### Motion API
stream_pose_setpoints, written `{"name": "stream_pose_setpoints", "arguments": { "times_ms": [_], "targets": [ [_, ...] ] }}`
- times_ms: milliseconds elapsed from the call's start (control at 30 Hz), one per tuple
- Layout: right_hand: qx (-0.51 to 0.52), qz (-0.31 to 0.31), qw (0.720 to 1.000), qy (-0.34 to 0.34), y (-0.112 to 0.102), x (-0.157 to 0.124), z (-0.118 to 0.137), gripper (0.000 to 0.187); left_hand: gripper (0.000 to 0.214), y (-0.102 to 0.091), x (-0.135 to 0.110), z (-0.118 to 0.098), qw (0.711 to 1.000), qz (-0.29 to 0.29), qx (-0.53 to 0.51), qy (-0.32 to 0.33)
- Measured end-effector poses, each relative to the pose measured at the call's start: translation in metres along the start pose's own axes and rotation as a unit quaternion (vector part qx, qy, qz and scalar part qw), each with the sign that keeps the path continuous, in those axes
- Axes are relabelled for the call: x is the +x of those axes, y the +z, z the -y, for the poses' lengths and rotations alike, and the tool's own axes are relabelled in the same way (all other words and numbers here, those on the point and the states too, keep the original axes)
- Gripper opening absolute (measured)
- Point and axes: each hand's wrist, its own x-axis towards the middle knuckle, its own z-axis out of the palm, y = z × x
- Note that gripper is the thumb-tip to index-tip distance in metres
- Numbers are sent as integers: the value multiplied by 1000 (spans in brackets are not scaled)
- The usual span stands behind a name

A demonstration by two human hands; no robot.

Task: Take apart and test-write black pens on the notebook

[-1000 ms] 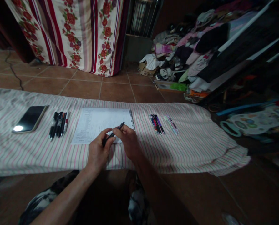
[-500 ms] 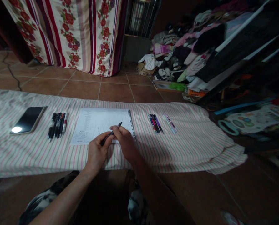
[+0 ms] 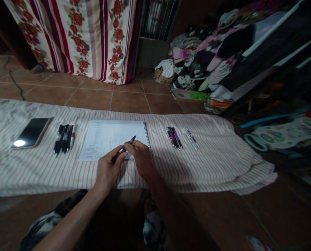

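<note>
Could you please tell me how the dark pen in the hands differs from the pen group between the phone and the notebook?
The dark pen is held aslant by the left hand and right hand, whereas the pen group lies on the striped cloth. The dark pen is single; the pen group has several, side by side. Both show black.

Home room: floral curtain (image 3: 95, 42), heaped clothes (image 3: 205, 57).

On cloth (image 3: 218, 157): notebk (image 3: 116, 132) mid, phone (image 3: 32, 132) L, pen grp (image 3: 63, 138) btwn, 2 more pen grps (image 3: 174, 138) R; curtain (image 3: 94, 42) behind.
</note>
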Motion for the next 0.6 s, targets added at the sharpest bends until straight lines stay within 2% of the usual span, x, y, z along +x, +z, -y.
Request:
{"name": "stream_pose_setpoints", "arguments": {
  "times_ms": [267, 367, 500, 600],
  "targets": [
    [28, -20, 999, 7, 9, -4, -8, 24, 32, 0, 0, 4, 1000, -21, 7, 8],
    [14, -6, 1000, 10, 7, -2, -8, 24, 30, -1, 1, 3, 1000, -28, -10, 5],
    [100, 44, 994, 2, -4, 5, -6, 37, 36, -1, 1, -1, 996, 3, -65, -59],
    [104, 38, 993, -31, -16, 13, -10, 37, 40, -1, 0, -1, 987, 34, -117, -102]
  ]
}}
